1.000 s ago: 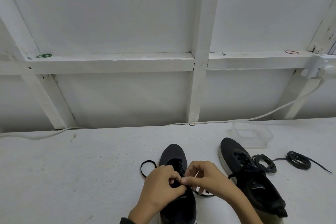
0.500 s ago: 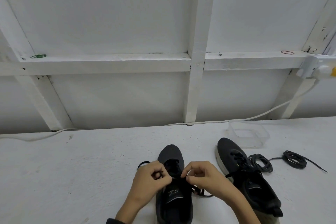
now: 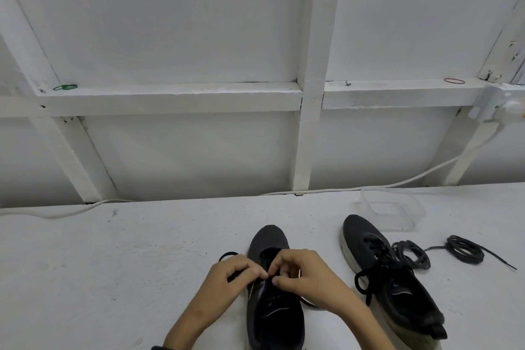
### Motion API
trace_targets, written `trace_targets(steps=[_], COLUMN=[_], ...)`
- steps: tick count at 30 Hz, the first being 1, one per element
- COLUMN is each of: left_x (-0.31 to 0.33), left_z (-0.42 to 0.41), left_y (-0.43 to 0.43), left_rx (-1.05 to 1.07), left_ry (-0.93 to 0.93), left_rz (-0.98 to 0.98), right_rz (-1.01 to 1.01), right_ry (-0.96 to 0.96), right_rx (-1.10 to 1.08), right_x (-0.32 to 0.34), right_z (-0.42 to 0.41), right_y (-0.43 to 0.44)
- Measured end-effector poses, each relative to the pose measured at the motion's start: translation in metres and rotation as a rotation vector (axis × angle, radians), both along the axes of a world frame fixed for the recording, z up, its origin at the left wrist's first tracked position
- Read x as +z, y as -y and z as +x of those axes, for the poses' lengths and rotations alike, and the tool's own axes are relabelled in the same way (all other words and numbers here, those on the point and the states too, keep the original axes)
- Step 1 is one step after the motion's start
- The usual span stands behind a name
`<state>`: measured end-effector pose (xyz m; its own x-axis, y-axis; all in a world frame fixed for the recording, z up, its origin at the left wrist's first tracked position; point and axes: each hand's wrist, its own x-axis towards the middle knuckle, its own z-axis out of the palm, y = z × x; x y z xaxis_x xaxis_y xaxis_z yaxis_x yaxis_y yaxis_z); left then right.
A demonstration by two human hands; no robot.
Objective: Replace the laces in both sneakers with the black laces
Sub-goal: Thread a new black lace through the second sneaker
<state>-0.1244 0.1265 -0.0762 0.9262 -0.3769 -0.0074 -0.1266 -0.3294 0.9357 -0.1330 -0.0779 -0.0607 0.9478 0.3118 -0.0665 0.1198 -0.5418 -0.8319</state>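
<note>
A dark sneaker (image 3: 270,241) lies toe-away at the bottom centre of the white table. Over its eyelets my left hand (image 3: 233,278) and my right hand (image 3: 306,278) meet, each pinching a part of a black lace (image 3: 225,256) that loops out to the left of the shoe. A second dark sneaker (image 3: 377,267) lies to the right, laced in black with a tied bow. Two loose coils of dark lace lie beside it, one (image 3: 412,254) against the shoe and one (image 3: 466,248) farther right.
A clear plastic container (image 3: 392,210) stands behind the right sneaker. A white cable (image 3: 341,190) runs along the back edge of the table (image 3: 113,264) under a white framed wall. Green and red rubber bands lie on the wall ledge.
My hands have drawn apart slightly and come together again over the eyelets, working the lace. The view has shifted a little. The right sneaker and coils have not moved.
</note>
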Motion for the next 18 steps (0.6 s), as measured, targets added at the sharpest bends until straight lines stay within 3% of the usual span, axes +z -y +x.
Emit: trace_targets(steps=[9, 18], left_x=[-0.011, -0.005], left_z=[-0.001, -0.006], left_y=[-0.021, -0.016], left_rx=[0.022, -0.004], left_ry=[-0.025, -0.093], left_rz=[-0.007, -0.01], right_rz=[-0.168, -0.181], right_ry=[0.022, 0.053], right_rx=[-0.006, -0.032], right_x=[-0.005, -0.009], right_z=[0.004, 0.002], right_y=[-0.007, -0.009])
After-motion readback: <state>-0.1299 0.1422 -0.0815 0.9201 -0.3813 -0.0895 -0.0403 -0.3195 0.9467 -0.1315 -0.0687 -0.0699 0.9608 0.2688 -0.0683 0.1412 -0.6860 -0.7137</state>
